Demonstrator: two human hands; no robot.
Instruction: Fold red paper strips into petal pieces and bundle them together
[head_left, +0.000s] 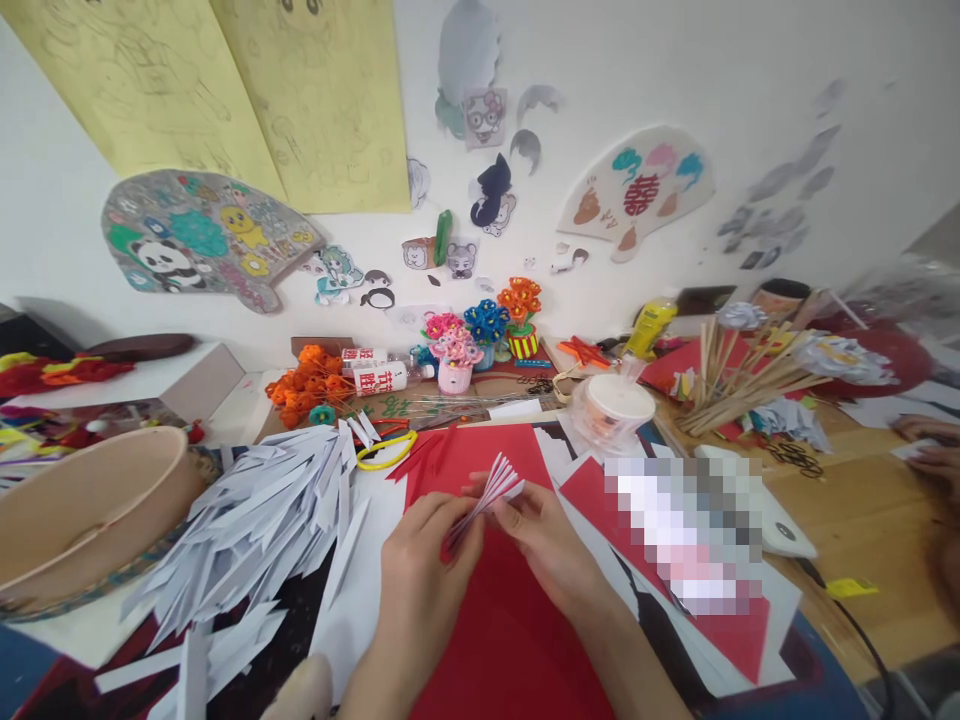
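My left hand (pixel 433 550) is closed around the lower end of a small fan of folded white paper (pixel 496 482), whose pleats spread upward. The thumb and fingers of my right hand (pixel 545 535) pinch the right side of the same paper fan. Both hands are above a red paper sheet (pixel 495 630) lying on the table. Left of my hands is a heap of cut white paper strips (pixel 262 515). Yellow-handled scissors (pixel 388 452) lie just behind the heap, next to narrow red paper strips (pixel 424 462).
A round tan basket (pixel 90 530) stands at the left. Behind are orange flowers (pixel 304 385), a plastic bottle (pixel 382 377) and small flower pots (pixel 455 375). A lidded cup (pixel 615 405) and wooden sticks (pixel 731 375) are to the right. Another person's hand (pixel 926 440) shows at the right edge.
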